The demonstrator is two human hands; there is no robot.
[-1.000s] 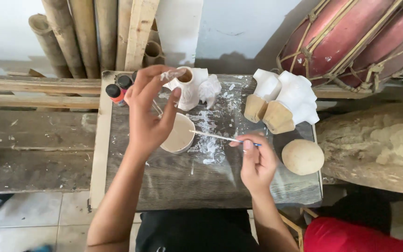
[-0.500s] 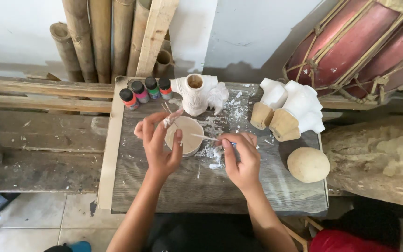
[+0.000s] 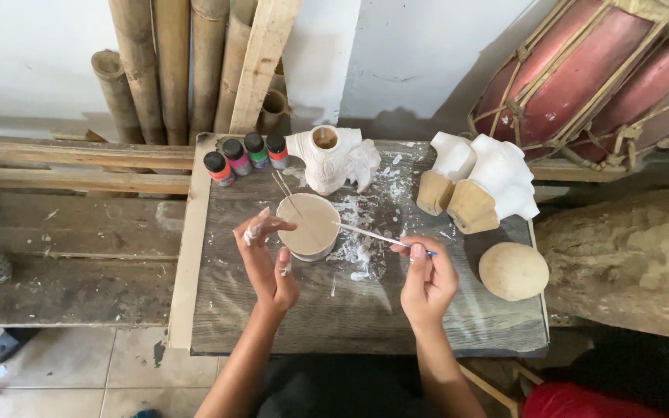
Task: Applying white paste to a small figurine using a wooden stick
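Observation:
My right hand (image 3: 427, 277) grips a thin paintbrush (image 3: 373, 234), its white tip reaching toward a round bowl of beige paint (image 3: 309, 225) on a small wooden table (image 3: 365, 310). Paint-smeared and with fingers apart, my left hand (image 3: 267, 259) hovers at the bowl's left rim and holds nothing. Two thin sticks (image 3: 283, 187) lean in the bowl. Behind it stands a white-painted carved figure (image 3: 330, 159). White paint is splattered on the tabletop around it.
Several small paint bottles (image 3: 243, 156) line the table's back left. Two white-coated carved pieces (image 3: 482, 182) and a round wooden ball (image 3: 513, 271) lie at the right. Bamboo poles (image 3: 172, 62) lean on the wall; a red drum (image 3: 582, 70) sits behind right.
My left hand pulled back from the far bottles and figure to the bowl's left rim. My right hand kept the brush and drew slightly right and back.

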